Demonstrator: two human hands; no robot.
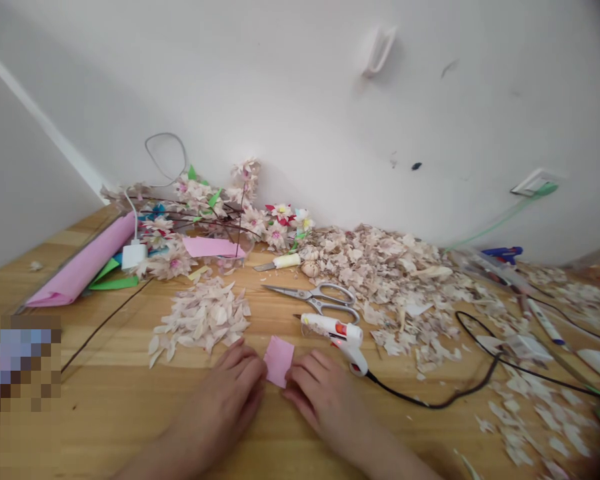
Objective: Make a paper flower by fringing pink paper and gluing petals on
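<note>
A small pink piece of paper [279, 361] is held just above or on the wooden table [120, 427], between my two hands. My left hand [236, 383] pinches its left edge, fingers closed. On the opposite side, my right hand [321, 389] grips the lower right edge between thumb and fingers. Close beyond my right hand lies a white hot glue gun [334, 328] with a small red light and a black cord. Metal scissors [325, 297] rest behind it, blades pointing left. A pile of pale dry petals [205, 319] lies past my left hand.
A large heap of papery husks [385, 267] spreads along the wall. Flower branches [220, 207], a pink paper roll [85, 263], a white charger [135, 255] and a craft knife [283, 261] lie at the back. A blue glue gun [503, 255] is far right. Black cords cross the right side.
</note>
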